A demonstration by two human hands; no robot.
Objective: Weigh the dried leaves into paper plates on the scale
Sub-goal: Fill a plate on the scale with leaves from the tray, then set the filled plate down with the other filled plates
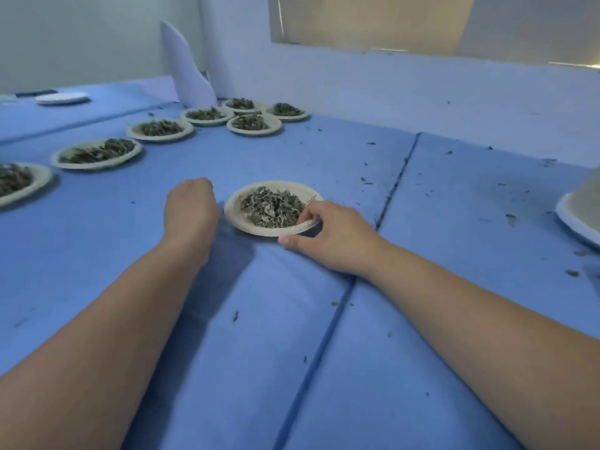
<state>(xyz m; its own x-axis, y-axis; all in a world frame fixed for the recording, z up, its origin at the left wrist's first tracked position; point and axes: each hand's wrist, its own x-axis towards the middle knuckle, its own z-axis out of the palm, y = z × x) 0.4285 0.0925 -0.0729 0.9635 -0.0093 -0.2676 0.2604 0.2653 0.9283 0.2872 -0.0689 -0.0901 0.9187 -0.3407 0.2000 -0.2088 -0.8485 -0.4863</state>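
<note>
R hand [328,237] is pinching the rim of the paper plate [232,212] of dried leaves [269,207]. L hand [190,211] is hanging just beside it, fingers hidden, can't tell grip.

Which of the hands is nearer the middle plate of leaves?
Right. The right hand grips the plate at its near-right rim; the left hand sits just beside its left edge, contact unclear.

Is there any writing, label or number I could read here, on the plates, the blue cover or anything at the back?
None can be read.
The nearest paper plate and the filled plates behind it are plain.
The blue cover and the white rolled sheet bear no print.
The dark flat thing far left is too blurred to tell.
</note>
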